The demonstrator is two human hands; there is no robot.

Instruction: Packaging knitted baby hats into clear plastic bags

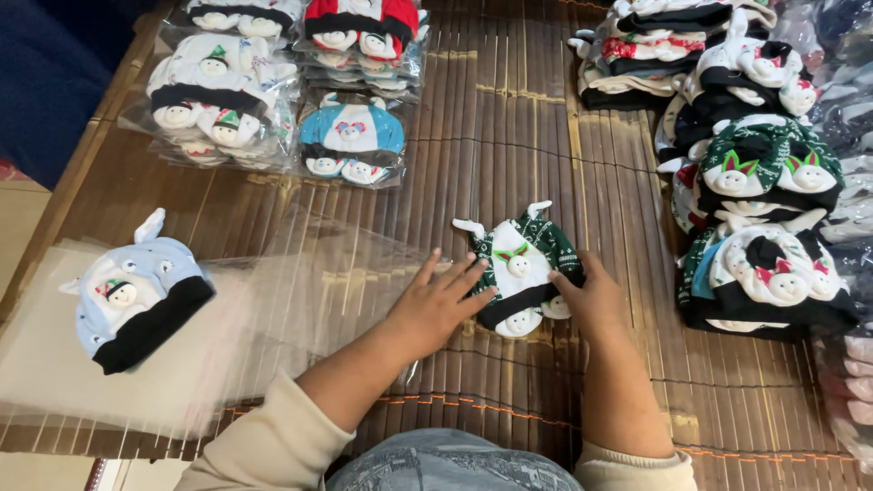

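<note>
Green and white knitted hat pressed flat on bamboo-matted desk, left hand and right hand laid open-palmed on its edges, nothing held in either grip, clear bags stacked alongside

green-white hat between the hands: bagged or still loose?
Loose. The green-and-white hat lies bare on the bamboo mat, no plastic around it; left hand and right hand touch its sides.

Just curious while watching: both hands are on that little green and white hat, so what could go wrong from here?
The clear bags lie loose under the left hand, so they might slide or crumple. The green and white hat, pressed by the right hand too, could come unfolded.
</note>
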